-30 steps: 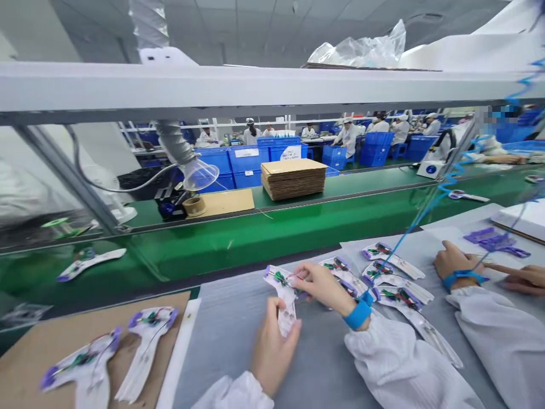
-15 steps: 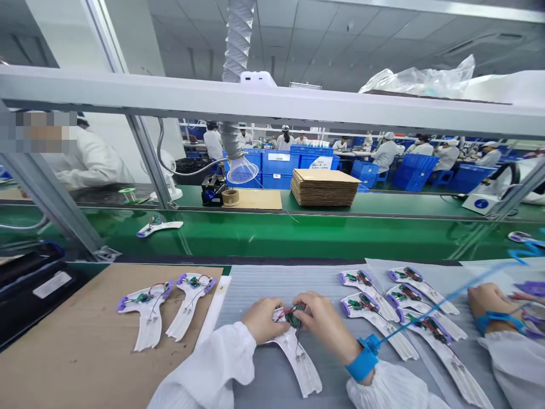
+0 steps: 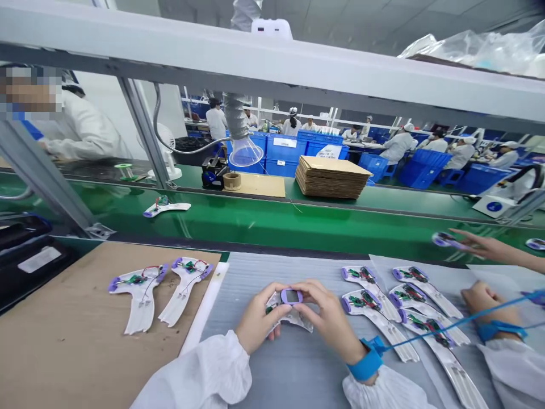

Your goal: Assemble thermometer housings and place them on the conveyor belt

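A white handheld-device housing half, with green circuitry partly showing, is held up between my hands above the grey foam sheet. Its purple-framed screen faces upward at the top end. My left hand grips the left side, thumb below the screen and fingertips underneath. The right side is pinched by my right hand, with fingers at the screen's upper right edge and a blue wrist strap on the wrist. Fingers hide much of the circuitry and wires.
Several wired housing halves lie right on the foam; two more lie left on cardboard. A co-worker's hand rests at right; another reaches over the green belt with a housing. A blue cord crosses the right side.
The housing half has been lifted and tilted from the foam, its purple screen now facing up. At right, a co-worker's hand with a housing has appeared over the belt. The view has shifted down.
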`<state>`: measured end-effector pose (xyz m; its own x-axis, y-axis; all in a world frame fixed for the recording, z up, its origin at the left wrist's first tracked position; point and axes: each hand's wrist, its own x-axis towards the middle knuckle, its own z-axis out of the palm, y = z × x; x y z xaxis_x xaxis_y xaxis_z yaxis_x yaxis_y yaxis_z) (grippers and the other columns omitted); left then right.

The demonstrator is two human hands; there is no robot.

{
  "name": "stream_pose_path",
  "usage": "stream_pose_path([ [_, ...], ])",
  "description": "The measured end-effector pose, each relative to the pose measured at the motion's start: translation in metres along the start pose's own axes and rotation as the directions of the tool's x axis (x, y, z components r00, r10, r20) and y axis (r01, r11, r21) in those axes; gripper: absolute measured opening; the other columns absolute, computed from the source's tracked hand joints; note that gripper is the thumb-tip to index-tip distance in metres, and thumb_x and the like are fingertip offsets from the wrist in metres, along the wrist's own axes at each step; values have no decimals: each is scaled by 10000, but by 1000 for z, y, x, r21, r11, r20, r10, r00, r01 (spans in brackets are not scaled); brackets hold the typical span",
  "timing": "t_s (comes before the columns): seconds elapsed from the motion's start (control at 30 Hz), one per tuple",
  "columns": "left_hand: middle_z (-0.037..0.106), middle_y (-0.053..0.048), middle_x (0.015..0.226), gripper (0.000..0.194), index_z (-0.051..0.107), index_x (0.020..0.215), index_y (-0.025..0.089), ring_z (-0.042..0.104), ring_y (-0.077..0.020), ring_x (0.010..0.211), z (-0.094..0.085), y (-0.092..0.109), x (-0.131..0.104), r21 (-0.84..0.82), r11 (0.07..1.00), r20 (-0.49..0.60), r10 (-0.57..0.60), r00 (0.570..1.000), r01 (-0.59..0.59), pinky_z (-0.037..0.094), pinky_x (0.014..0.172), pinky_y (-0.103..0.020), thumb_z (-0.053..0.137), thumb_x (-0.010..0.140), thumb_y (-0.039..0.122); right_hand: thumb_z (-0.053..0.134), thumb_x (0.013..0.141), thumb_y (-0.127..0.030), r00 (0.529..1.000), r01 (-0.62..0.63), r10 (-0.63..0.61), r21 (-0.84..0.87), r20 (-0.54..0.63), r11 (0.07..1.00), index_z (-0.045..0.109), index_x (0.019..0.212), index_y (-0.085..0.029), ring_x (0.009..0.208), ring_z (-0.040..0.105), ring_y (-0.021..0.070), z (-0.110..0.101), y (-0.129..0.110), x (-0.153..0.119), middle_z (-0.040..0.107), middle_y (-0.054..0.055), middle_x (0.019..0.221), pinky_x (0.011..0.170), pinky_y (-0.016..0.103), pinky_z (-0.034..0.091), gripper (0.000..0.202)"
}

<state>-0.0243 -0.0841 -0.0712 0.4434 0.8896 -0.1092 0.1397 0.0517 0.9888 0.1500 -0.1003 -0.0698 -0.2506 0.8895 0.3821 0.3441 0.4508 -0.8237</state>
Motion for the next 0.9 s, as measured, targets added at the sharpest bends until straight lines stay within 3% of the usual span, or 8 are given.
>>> stream_pose_path([
  [0.17, 539, 52, 626, 268, 519, 1052, 218, 490, -57, 406, 0, 3, -2, 30, 999, 5, 21, 1000, -21, 369, 348, -135, 527, 807, 327, 525, 866, -205, 997, 71, -75, -113, -30, 991, 594, 1090, -266, 903, 583, 188, -1, -2, -3, 592, 62, 1006, 754, 313, 513, 242],
  [0.3, 558, 36, 683, 285, 520, 1066, 215, 494, -57, 412, 0, 3, -1, 35, 999, 11, 17, 1000, -18, 371, 351, -143, 533, 798, 310, 540, 860, -219, 997, 64, -67, -90, -37, 994, 604, 1064, -263, 901, 585, 196, -2, -2, -5, 601, 66, 992, 738, 321, 517, 219],
  [0.6, 501, 62, 575, 270, 536, 1076, 227, 488, -68, 424, 0, 9, -5, 85, 996, 15, 41, 999, -43, 379, 377, -146, 516, 814, 286, 559, 850, -196, 993, 96, -104, -129, -61, 987, 618, 1050, -266, 921, 592, 188, -3, -2, -7, 601, 61, 1014, 768, 312, 509, 220],
  [0.9, 538, 26, 686, 283, 537, 1078, 203, 499, -73, 449, -3, 9, -6, 109, 992, 18, 66, 998, -67, 387, 383, -160, 516, 811, 294, 562, 847, -198, 995, 81, -88, -113, -50, 990, 607, 1065, -261, 896, 590, 188, -2, -3, -6, 598, 63, 998, 746, 314, 508, 231],
])
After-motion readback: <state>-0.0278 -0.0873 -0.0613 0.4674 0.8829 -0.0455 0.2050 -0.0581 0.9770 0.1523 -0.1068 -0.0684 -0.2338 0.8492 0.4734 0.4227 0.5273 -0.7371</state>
